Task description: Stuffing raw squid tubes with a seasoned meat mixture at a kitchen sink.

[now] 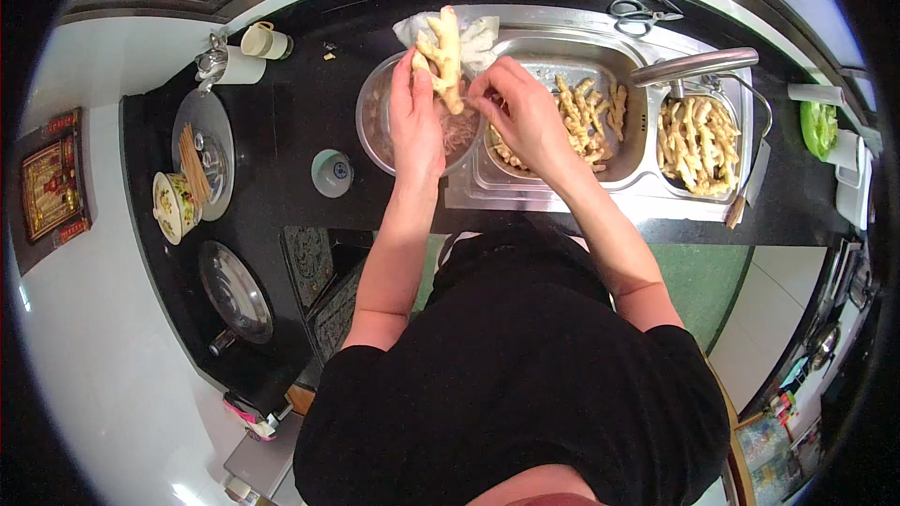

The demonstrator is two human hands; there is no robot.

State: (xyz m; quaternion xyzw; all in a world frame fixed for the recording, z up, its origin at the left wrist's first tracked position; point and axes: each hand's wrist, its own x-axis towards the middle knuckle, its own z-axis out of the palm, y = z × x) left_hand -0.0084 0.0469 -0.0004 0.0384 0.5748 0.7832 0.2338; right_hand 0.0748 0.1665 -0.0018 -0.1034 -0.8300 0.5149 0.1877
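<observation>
A branched ginger root [444, 56] stands upright in my left hand [416, 123], above a clear bowl [373, 119] with brownish scraps in it. Close to the root's right side is my right hand [524, 112], its fingers bent and pinched together; whether they hold a small bit or a tool cannot be told. Behind the bowl lies a crumpled whitish cloth or bag [481, 39]. More ginger roots [583, 119] lie in the large steel sink basin [633, 147], partly hidden by my right hand. The smaller basin at the right holds a heap of ginger roots [697, 144].
A steel faucet [696, 67] reaches over the sink, with scissors [633, 14] behind. A knife [756, 179] lies at the sink's right edge. Left of the bowl are a small cup [332, 173], a metal tray [223, 154], a lidded pot [174, 207] and a round lid [235, 292].
</observation>
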